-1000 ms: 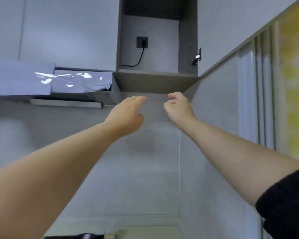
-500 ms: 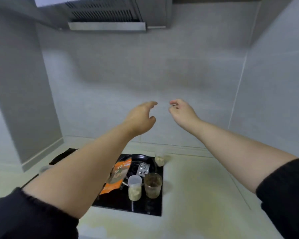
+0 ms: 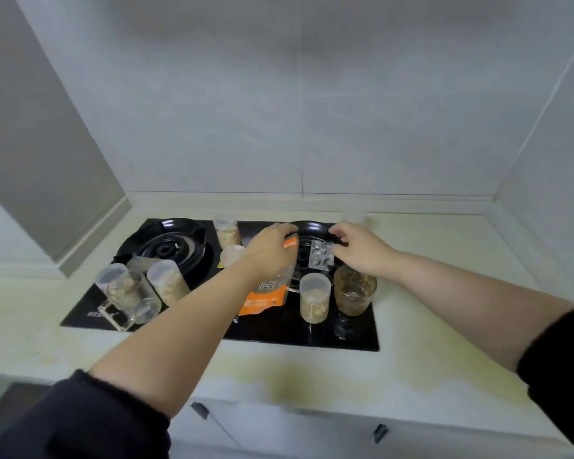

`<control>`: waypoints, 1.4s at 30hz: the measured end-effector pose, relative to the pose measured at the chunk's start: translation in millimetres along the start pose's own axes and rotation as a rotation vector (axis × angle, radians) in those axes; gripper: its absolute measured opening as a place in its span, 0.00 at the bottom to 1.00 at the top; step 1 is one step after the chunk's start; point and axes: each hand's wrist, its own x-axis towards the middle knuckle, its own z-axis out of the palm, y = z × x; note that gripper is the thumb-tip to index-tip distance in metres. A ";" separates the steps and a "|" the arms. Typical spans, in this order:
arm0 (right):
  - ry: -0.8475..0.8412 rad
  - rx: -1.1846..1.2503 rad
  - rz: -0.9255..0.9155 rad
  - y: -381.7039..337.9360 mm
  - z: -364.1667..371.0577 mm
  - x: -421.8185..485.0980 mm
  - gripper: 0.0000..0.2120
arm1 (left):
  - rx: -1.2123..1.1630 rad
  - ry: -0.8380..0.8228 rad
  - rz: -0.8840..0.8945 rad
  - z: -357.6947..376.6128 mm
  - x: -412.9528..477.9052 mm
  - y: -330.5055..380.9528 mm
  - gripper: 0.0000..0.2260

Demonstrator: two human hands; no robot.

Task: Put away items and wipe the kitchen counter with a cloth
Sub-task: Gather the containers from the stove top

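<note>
Head view is now looking down at the stove [image 3: 362, 332], where half a second ago we were holding both hands up in front of the wall tiles; we are lowering them onto the clutter, so we judge that we are starting on the next pair of things to put away. Wiping is not yet beginning, and we are seeing no cloth. Far left, a glass mug [image 3: 130, 294] and a plastic jar [image 3: 168, 283] are still waiting on the black glass. Our left hand [image 3: 270, 251] is arching over the top end of the orange packet [image 3: 262, 298], which is lying slanted across the right burner. The fingers are curling down over its upper corner, yet we cannot tell whether they are already gripping it. Just beside it the pill sheet [image 3: 321, 256] is lying on the same burner. Our right hand [image 3: 362, 251] is hovering at its right edge with fingers loosely spread and holding nothing. The stained counter [image 3: 428, 342] is lying bare to the right.
</note>
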 end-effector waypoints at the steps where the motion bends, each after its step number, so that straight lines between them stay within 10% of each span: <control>1: -0.048 -0.065 -0.008 7.0 10.1 0.5 0.24 | -0.012 -0.009 -0.015 8.7 -1.4 -10.0 0.20; 7: -0.243 -0.495 -0.015 24.5 74.2 11.3 0.42 | 0.162 0.069 -0.174 38.5 7.1 -87.7 0.24; 15: -0.224 -0.690 -0.121 31.4 104.4 26.7 0.35 | 0.265 -0.097 -0.425 36.6 45.3 -141.0 0.30; 26: -0.122 -0.040 0.052 6.7 60.2 27.1 0.39 | 0.061 0.179 -0.275 -16.4 22.9 -116.6 0.30; 37: 0.107 0.306 0.158 -20.2 -76.4 -4.8 0.45 | -0.663 0.145 -0.135 -56.7 42.9 44.4 0.38; 42: 0.251 0.568 0.158 -6.8 -158.5 -36.9 0.28 | -0.924 0.054 -0.080 -66.2 56.5 129.5 0.33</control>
